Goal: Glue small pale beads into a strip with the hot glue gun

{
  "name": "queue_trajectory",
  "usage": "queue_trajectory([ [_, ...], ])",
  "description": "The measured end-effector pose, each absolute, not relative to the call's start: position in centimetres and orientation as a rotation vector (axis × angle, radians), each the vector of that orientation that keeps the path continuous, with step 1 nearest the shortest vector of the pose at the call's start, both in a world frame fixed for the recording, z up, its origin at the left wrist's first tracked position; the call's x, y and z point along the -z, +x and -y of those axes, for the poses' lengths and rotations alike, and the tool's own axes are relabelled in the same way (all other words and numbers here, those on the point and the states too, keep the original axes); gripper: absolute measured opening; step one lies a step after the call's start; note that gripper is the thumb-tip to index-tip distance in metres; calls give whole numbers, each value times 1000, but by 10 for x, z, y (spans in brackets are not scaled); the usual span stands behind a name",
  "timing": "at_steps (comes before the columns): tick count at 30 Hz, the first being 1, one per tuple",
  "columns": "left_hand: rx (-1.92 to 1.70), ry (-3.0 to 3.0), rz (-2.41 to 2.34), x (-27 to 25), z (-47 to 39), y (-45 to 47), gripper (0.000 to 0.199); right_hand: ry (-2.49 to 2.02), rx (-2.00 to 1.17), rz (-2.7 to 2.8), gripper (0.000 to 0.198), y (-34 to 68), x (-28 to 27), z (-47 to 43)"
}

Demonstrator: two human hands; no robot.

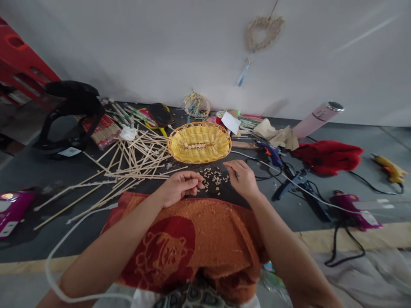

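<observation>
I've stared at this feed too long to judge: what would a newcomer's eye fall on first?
Probably the yellow wicker basket, mid-picture, just beyond the left hand and right hand. Next, perhaps, the orange-and-red towel in the lower middle, and the tangle of pale sticks left of the basket.

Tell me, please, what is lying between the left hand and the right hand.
In the head view, small pale pieces lie scattered there on the dark surface.

pink flask [316, 121] | red cloth [330, 156], near flask | red plastic furniture [30, 56], left
</observation>
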State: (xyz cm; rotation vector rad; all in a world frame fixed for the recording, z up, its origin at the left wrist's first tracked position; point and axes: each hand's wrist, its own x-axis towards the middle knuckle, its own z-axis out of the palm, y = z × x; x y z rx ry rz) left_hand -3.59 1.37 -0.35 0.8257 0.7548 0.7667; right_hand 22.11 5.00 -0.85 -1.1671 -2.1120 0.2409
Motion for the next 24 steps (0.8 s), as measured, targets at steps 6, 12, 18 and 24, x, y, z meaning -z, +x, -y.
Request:
queue_trajectory([
  [6,-771,849,-771,5,-12,-35,27,-1058,-230,2466,39,207,13,-46],
  [12,-835,963,-830,6,-9,-33,25,-1024,-301,2591,38,204,11,-37],
  [18,-986,1692,-1198,3,-2,-33,18,-948,-390,2408,31,212,9,-41],
  [24,-962,2297,-1277,11,-4,-34,17,-1111,-392,2308,21,221,5,-45],
])
